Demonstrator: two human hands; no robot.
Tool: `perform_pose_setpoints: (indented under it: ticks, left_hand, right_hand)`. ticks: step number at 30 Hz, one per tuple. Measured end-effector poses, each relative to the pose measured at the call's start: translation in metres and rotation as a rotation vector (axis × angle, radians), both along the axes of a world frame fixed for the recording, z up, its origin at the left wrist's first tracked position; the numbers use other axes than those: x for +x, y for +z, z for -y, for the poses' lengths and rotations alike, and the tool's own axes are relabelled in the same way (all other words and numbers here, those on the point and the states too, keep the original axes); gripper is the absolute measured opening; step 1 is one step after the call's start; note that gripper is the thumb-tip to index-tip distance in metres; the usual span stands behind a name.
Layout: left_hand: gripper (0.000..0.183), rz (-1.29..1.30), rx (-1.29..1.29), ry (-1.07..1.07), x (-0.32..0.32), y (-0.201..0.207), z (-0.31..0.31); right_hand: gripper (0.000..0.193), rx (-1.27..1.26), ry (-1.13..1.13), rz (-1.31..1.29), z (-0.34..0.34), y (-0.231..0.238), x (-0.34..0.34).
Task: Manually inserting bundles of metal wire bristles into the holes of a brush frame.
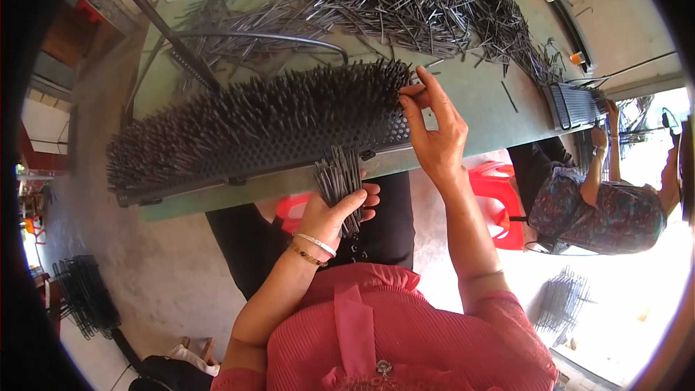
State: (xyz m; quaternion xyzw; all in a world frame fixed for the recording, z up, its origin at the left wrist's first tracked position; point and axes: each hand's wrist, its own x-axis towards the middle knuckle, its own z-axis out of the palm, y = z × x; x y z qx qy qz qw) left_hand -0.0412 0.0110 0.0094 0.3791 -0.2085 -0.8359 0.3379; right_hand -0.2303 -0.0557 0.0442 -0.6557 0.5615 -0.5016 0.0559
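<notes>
A long black perforated rack (289, 153) lies along the near edge of the green table, its holes thick with upright dark thin sticks (239, 112). Bare holes show along its near side and at its right end. Below that near side, my left hand (329, 217) is closed around a bundle of loose dark sticks (339, 177), most of them pointing upward. At the rack's right end my right hand (441, 134) pinches with thumb and fingers beside the last standing sticks. What lies between those fingertips is too small to make out.
Behind the rack, a big heap of loose dark sticks (420, 7) covers the green table (481, 127). A black bent metal arm (156, 18) rises over the rack's left part. At right, a co-worker (601, 206) handles a similar rack (572, 105). A red stool (496, 206) stands between us.
</notes>
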Motion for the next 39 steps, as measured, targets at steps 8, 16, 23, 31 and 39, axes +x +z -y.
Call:
perform_pose_setpoints:
  ticks: [8, 16, 23, 31, 39]
  left_hand:
    - [0.032, -0.053, 0.001, -0.013, 0.004, 0.006, 0.001]
    - [0.028, -0.053, 0.011, -0.039, 0.014, -0.004, 0.001]
    - [0.030, -0.088, 0.047, -0.067, 0.018, -0.004, 0.002]
    - [0.030, -0.017, 0.030, -0.076, 0.015, 0.001, 0.004]
    - [0.030, 0.032, 0.020, -0.070, 0.007, 0.006, 0.005]
  right_hand:
    - [0.038, 0.100, 0.036, -0.042, -0.001, 0.002, 0.001]
    - [0.031, 0.008, -0.031, -0.385, -0.002, -0.011, 0.009]
    - [0.025, 0.059, -0.098, -0.392, 0.001, -0.009, 0.010]
    - [0.016, 0.070, -0.070, -0.066, -0.005, 0.005, 0.012]
    - [0.018, 0.039, 0.056, -0.396, 0.000, 0.003, 0.008]
